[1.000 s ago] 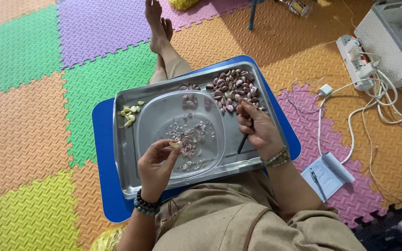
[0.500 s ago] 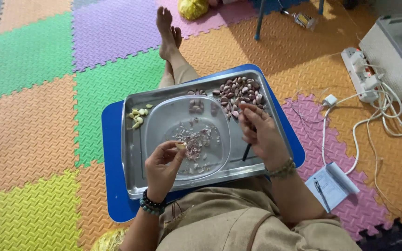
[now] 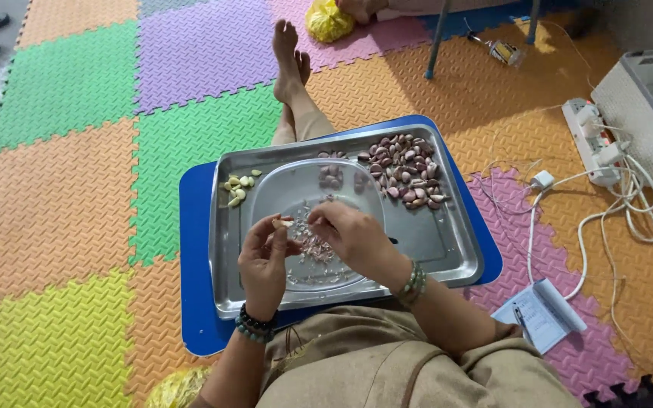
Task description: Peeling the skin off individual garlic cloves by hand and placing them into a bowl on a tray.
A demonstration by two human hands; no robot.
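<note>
Head view, looking down. Left hand (image 3: 264, 259) up over the middle of the metal tray (image 3: 447, 249), fingers pinched shut on a small pale garlic clove (image 3: 282, 223). Right hand (image 3: 351, 236) just beside, fingers bent together and touching the same clove from the other side. Under both hands, a clear plastic lid (image 3: 281, 181) full of thin peels (image 3: 313, 245). Near the tray's far right corner, a heap of unpeeled purple cloves (image 3: 406, 172). Near the far left corner, a few peeled cloves (image 3: 237, 187). Under the tray, a blue board (image 3: 194, 249) resting on the person's lap. Below all that, a floor of coloured foam mats (image 3: 77, 189). Off to the right on the floor, white cables (image 3: 614, 196).
</note>
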